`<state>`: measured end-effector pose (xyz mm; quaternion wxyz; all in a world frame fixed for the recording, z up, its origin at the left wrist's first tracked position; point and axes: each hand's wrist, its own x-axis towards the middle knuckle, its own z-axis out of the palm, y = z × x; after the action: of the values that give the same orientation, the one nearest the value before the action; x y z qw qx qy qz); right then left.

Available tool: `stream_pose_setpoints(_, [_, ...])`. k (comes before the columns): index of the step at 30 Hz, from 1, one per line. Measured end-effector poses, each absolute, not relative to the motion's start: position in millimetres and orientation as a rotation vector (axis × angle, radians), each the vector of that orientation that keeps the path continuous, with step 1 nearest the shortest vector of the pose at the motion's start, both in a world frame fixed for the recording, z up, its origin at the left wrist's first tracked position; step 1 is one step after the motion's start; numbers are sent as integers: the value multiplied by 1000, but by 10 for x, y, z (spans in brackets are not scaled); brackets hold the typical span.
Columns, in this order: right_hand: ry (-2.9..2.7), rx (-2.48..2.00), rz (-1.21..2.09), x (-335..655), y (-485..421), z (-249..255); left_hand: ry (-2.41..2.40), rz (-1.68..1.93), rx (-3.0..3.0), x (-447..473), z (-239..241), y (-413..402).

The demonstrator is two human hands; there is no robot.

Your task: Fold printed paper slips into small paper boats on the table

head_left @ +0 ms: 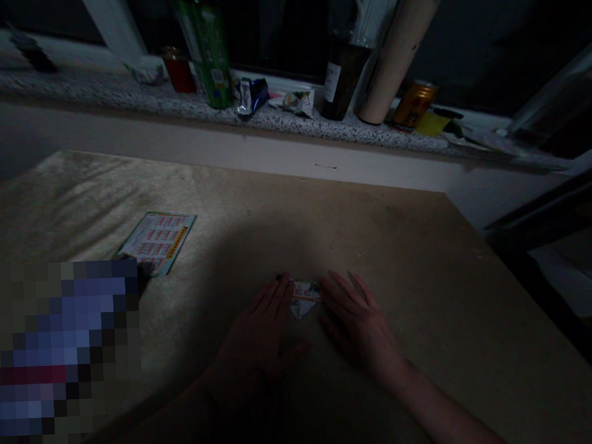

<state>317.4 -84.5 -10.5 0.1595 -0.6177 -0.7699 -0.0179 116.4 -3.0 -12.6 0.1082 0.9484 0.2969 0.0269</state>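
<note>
Paper (303, 300), folded, on tbl (405, 243) btwn L hand (257, 327) & R hand (362, 320); both w/ fingers out straight.

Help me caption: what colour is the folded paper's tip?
The tip looks whitish; best view: head.

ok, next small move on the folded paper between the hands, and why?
Probably steady the folded paper with the left hand and press along its edge with the right hand: both sit at its sides, fingers extended, and its pale lower part tapers to a point toward the person.
</note>
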Motion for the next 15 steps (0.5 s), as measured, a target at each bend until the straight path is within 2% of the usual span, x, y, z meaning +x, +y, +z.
stream_pose_setpoints(15, [-2102, -1564, 39, 3192, -740, -142, 898, 112, 2845, 1189, -67, -49])
